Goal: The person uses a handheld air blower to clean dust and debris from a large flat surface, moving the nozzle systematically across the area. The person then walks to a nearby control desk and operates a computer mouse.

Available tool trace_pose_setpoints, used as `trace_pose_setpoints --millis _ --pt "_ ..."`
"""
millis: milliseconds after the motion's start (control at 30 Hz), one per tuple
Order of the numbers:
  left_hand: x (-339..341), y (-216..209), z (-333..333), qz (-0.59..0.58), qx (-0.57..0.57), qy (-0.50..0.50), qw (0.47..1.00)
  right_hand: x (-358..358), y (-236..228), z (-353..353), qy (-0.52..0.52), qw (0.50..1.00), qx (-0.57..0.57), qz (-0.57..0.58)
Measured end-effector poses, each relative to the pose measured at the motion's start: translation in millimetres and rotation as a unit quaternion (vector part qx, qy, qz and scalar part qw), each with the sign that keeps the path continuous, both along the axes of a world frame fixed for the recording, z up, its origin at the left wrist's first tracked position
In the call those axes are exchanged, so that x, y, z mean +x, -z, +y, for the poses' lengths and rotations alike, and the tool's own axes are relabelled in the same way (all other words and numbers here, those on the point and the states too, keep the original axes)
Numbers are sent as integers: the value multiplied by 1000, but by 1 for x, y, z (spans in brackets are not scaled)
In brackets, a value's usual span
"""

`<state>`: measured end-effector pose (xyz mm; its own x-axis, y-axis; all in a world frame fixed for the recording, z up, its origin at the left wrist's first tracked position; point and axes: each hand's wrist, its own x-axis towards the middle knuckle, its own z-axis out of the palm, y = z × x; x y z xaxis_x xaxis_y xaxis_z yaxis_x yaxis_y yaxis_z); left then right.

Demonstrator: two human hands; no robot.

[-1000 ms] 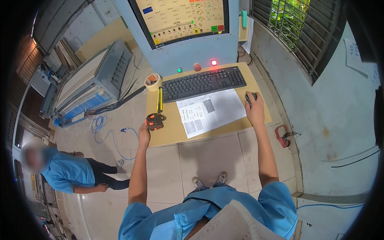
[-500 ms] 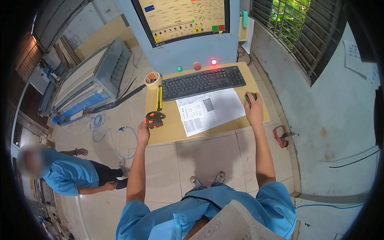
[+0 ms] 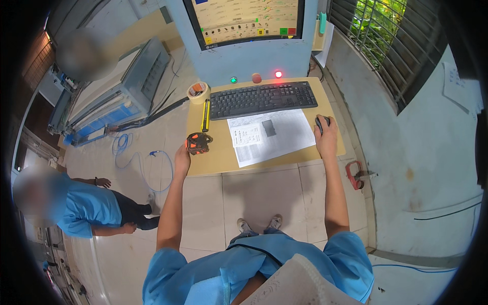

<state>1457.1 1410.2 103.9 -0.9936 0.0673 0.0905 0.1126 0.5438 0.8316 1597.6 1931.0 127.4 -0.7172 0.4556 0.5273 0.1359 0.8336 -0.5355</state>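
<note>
My right hand [image 3: 327, 138] is closed over a black computer mouse [image 3: 321, 123] at the right side of a wooden tabletop [image 3: 213, 163]. At the left edge of the top is my left hand [image 3: 182, 161], against the side of a black and orange tape measure [image 3: 197, 144]; its fingers are mostly hidden. Between the hands lies a printed sheet [image 3: 292, 134] with a dark square on it. Beyond the sheet sits a black keyboard [image 3: 262, 100]. A yellow and black utility knife [image 3: 205, 116] and a roll of tape [image 3: 198, 92] are left of the keyboard.
A blue console with a lit screen [image 3: 249, 20], a red button [image 3: 256, 78] and lit lamps rises behind the tabletop. A person in a blue shirt [image 3: 94, 206] stands at left, near a loose blue hose [image 3: 143, 155]. A red tool [image 3: 354, 175] is by the right wall.
The view has shifted slightly, so the tabletop and console appear a little higher and further right. Both hands keep their places, the right one on the mouse.
</note>
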Motion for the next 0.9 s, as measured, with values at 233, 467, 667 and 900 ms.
trace_pose_setpoints --millis 233,467,667,900 --pt "-3 14 -3 35 32 16 999 0 7 11 -39 999 0 -14" --pt "-3 16 4 -30 48 -41 998 -6 8 15 -23 999 45 -4" --pt "-2 38 9 82 117 15 990 13 15 12 83 980 -40 179" --pt "13 48 19 -30 237 24 971 76 157 -40 360 780 -373 352"
